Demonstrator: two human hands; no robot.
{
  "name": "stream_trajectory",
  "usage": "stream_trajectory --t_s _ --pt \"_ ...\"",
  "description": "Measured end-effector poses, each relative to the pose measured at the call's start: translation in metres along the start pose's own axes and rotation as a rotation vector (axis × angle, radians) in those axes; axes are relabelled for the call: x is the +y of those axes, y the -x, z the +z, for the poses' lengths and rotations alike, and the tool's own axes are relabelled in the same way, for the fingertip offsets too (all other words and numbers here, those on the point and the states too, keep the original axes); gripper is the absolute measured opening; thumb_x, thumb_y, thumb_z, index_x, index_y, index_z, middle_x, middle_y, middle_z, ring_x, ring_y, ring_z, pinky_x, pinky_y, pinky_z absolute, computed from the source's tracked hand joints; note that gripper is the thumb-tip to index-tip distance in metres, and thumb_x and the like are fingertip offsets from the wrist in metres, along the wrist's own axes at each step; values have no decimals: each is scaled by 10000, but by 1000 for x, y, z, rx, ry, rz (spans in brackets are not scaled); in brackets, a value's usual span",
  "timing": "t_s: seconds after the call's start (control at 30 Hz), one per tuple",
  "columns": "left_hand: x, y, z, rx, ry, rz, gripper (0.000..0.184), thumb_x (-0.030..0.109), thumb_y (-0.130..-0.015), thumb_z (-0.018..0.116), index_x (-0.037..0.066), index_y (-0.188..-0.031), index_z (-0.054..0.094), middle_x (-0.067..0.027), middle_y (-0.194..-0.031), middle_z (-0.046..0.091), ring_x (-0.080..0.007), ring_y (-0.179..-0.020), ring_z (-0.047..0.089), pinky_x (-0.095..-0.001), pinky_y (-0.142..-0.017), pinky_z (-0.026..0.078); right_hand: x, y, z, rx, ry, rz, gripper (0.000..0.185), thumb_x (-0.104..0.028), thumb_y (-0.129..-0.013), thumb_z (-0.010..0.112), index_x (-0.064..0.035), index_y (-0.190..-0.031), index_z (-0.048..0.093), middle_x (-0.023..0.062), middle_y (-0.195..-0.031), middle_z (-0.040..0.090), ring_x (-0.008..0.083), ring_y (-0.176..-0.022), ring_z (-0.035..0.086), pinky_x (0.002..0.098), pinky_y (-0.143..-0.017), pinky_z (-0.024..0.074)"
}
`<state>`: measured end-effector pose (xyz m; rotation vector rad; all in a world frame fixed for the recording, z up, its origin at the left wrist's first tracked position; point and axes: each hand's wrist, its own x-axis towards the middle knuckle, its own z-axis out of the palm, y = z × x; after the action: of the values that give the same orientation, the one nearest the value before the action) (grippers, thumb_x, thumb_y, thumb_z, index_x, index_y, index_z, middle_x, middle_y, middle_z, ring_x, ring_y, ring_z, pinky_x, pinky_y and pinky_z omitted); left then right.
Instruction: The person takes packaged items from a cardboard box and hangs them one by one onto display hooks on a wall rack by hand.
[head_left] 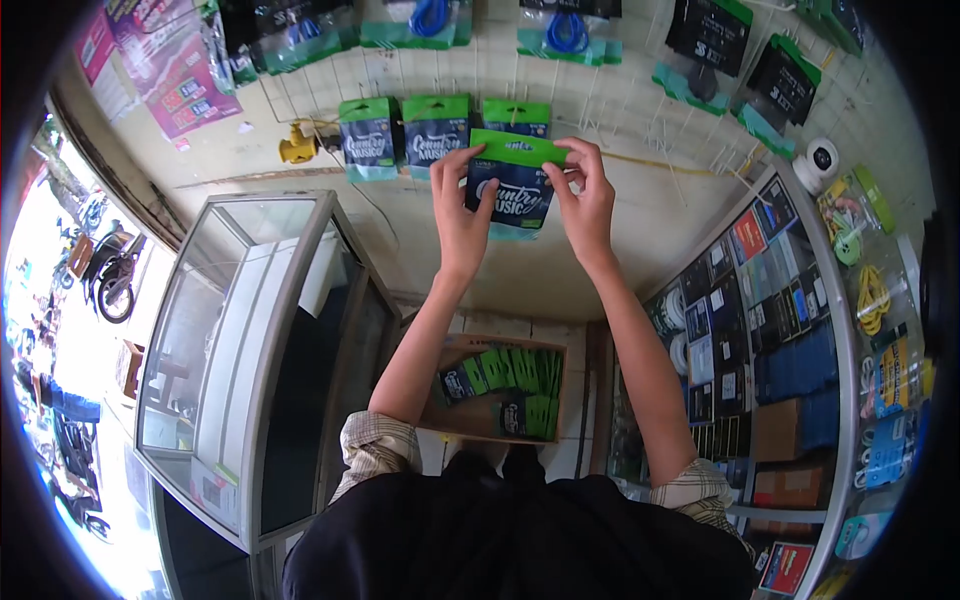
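Both my hands are raised to a green and navy packet (518, 195) printed "Country Music", with a hang slot in its green top. My left hand (460, 205) grips its left side, the thumb across the front and the fingers at the upper edge. On the right side, my right hand (583, 190) pinches the packet near its top corner. Similar packets (368, 140) hang on wall hooks just behind; the held one partly covers one of them. Whether it touches a hook is hidden.
On the floor below, a cardboard box (563, 385) contains several more packets. A glass display case (290, 290) stands at left, and a glass counter (835, 290) with boxed goods at right. Bagged blue cables (567, 33) hang above. A yellow fixture (297, 147) juts from the wall.
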<state>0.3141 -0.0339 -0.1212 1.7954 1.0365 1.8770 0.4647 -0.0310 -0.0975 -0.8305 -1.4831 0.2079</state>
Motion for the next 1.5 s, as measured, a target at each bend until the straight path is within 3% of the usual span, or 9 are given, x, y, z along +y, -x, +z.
stream_trajectory --t_s 0.4,0.63,0.77,0.97,1.2,1.27,1.33,1.43,1.5 --pt "-44 -19 25 10 -141 85 638 -23 -726 645 118 -1309 426 -116 -1302 388 -288 -1184 411 -355 -921 391 47 -23 20 -24 121 -59 367 23 -797 633 -88 -1142 573 59 -786 582 110 -658 542 245 -612 466" --pt "-80 -25 39 -140 -281 130 795 11 -705 685 46 -1389 283 -158 -1478 185 -368 -1305 260 -424 -1062 260 84 -24 24 -131 221 -91 550 69 -762 622 -106 -1269 499 148 -1191 466 249 -947 561 306 -739 505" --pt "-95 -24 40 -205 -277 119 817 17 -700 694 36 -1393 262 -139 -1474 205 -349 -1308 267 -417 -1070 261 92 -21 23 -170 290 -83 528 10 -793 620 -100 -1288 472 151 -1279 393 287 -1035 523 384 -881 443" --pt "-92 -5 32 -247 -255 90 717 2 -725 659 38 -1357 323 -145 -1409 324 -339 -1272 328 -402 -1049 292 97 7 13 -161 313 -60 502 30 -786 610 -93 -1258 492 159 -1276 378 290 -1032 525 376 -857 457" --pt "-122 146 11 -400 -154 -266 345 22 -805 580 21 -1147 535 -164 -1095 578 -350 -1056 529 -392 -909 422 126 196 -25 -381 366 158 301 24 -813 570 -45 -1105 548 150 -1105 480 323 -1017 527 414 -816 455" --pt "-132 205 7 -571 59 -671 307 37 -811 575 18 -1117 555 -168 -1091 581 -352 -998 566 -385 -863 446 123 258 -39 -672 370 437 276 1 -828 560 -44 -1100 551 154 -1101 496 345 -1035 513 430 -842 448" --pt "-157 269 5 -756 -114 -509 309 45 -804 585 15 -1110 562 -174 -1079 588 -351 -973 584 -380 -845 460 126 311 -46 -762 357 530 254 -27 -828 563 -48 -1081 574 152 -1079 511 354 -1039 508 419 -873 450" --pt "-165 331 0 -939 -10 -693 335 63 -801 620 26 -1130 567 -161 -1115 585 -292 -1029 584 -361 -850 466 113 351 -54 -952 377 743 243 -66 -823 578 -50 -1065 592 136 -1049 525 315 -1045 502 410 -884 440" --pt "-171 361 1 -1072 -16 -680 395 67 -775 616 4 -1156 532 -213 -1112 564 -353 -1020 561 -382 -871 458 112 374 -53 -1055 439 726 262 -69 -818 580 -35 -1077 590 136 -1059 525 310 -1059 487 405 -883 440"
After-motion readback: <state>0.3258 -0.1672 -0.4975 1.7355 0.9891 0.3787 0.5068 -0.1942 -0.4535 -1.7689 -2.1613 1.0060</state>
